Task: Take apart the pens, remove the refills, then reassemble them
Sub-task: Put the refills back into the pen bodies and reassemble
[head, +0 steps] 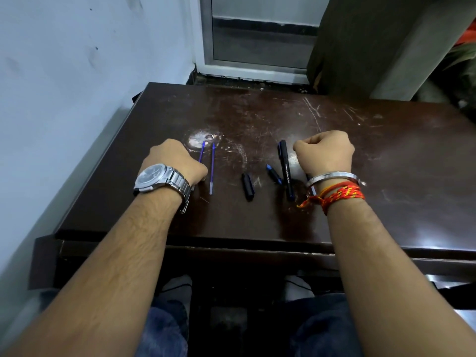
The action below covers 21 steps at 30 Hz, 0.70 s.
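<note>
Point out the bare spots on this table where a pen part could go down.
Bare: the far half of the table beyond both hands, the right side past the right hand, and the near strip by the front edge. Crowded: the middle, where two refills, a black cap, a blue-tipped piece and a black pen lie between the left hand and the right.

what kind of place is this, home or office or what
Hard to say for sure; probably a plain room corner in a home or small office. A worn, scratched dark wooden table stands against a scuffed pale wall, with a metal-framed glass door just beyond it.
</note>
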Tool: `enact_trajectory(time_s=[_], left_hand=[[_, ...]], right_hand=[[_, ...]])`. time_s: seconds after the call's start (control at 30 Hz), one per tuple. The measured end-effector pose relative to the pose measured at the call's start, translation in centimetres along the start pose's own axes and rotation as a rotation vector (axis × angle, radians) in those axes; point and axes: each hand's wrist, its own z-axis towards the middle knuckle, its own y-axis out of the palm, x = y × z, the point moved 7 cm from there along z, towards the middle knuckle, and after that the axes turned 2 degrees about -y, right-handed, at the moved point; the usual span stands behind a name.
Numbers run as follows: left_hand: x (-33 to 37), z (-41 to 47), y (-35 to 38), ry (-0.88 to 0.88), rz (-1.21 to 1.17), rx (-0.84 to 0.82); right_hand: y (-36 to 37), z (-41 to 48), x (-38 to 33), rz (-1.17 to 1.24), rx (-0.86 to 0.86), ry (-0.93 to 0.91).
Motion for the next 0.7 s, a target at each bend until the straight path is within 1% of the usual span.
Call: enact_trajectory(time_s=[0.07, 0.13, 0.23, 0.33, 0.4, 0.43, 0.53, 0.57, 0.63, 0.7], left_hand=[[0.1, -0.2, -0.2, 0.009, -0.016, 0.015], [0.5, -0.6, -0.6, 0.039, -0.082, 0.067], [1.9, -1.4, -1.1, 0.128, -0.199, 0.185], [3.8, -2.1, -0.8, 0.248, -0.363, 0.212], [5.0, -2.4, -0.3, 0.352, -0.482, 0.177], [5.4, -2.6, 0.1, 0.403, -0.538, 0.131], [6.3, -2.9, 1.9, 0.506, -0.672, -0.089], [6.4, -3.1, 2.3, 0.524, -0.688, -0.135], [6.5, -3.3, 2.7, 0.542, -0.710, -0.161], [6.5, -3.4, 2.5, 0.534, -0.747, -0.158]], right_hand=[[-0.4, 0.2, 0.2, -0.080, 0.011, -0.012], [-0.5, 0.4, 0.5, -0.175, -0.008, -0.005], [0.1, 0.2, 1.4, -0.327, -0.112, 0.058], [0.7, 0.2, 1.7, -0.420, -0.162, 0.066], [0.9, 0.3, 1.6, -0.440, -0.166, 0.046], [1.0, 0.3, 1.5, -0.445, -0.168, 0.037], [1.4, 0.2, 1.2, -0.444, -0.188, 0.017], [1.6, 0.1, 1.2, -0.446, -0.201, 0.015], [1.9, 0.0, 1.2, -0.452, -0.229, 0.016], [1.7, 0.1, 1.1, -0.443, -0.218, 0.021]])
